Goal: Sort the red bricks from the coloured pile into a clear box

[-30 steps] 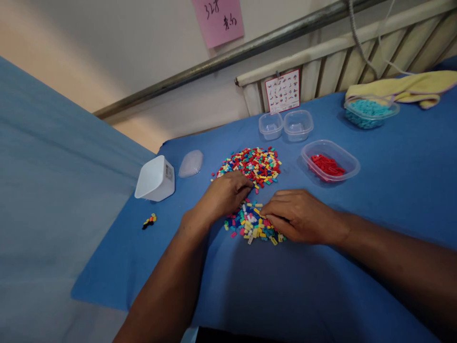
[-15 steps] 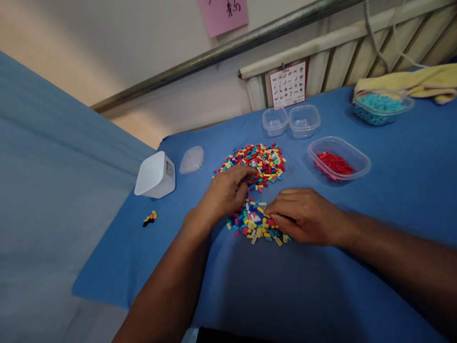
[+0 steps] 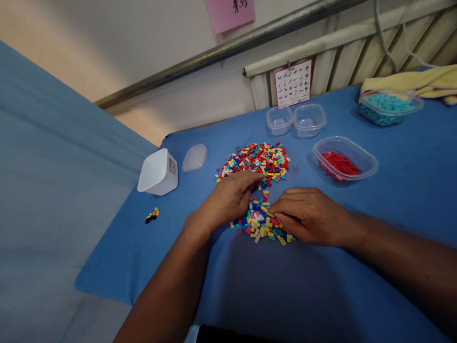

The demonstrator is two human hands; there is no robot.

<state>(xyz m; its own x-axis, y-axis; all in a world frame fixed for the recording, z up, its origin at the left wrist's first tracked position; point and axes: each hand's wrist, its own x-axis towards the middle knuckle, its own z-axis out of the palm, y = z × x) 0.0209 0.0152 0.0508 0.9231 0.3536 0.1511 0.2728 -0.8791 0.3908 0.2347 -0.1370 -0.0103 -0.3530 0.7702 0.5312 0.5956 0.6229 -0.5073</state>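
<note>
Small coloured toy bricks lie in two heaps that nearly meet: a wide far pile (image 3: 260, 155) and a smaller near pile (image 3: 262, 224). My left hand (image 3: 232, 196) rests between them, palm down, its fingers stretched along the near edge of the far pile and the thumb apart. At the right side of the near pile is my right hand (image 3: 310, 214), its fingers curled and pinched low among the bricks. What sits between those fingertips is hidden.
Right of the piles stands a clear tub of red bricks (image 3: 341, 164); beyond it is a tub of turquoise bricks (image 3: 387, 109). Behind are two small clear containers (image 3: 280, 121). On the left are a white box (image 3: 159, 174), a clear lid (image 3: 194, 158) and a few yellow and black bricks (image 3: 153, 216).
My left fingers have straightened and reach farther along the far pile's edge. The right hand stays pinched at the near pile. The whole view has shifted slightly.
</note>
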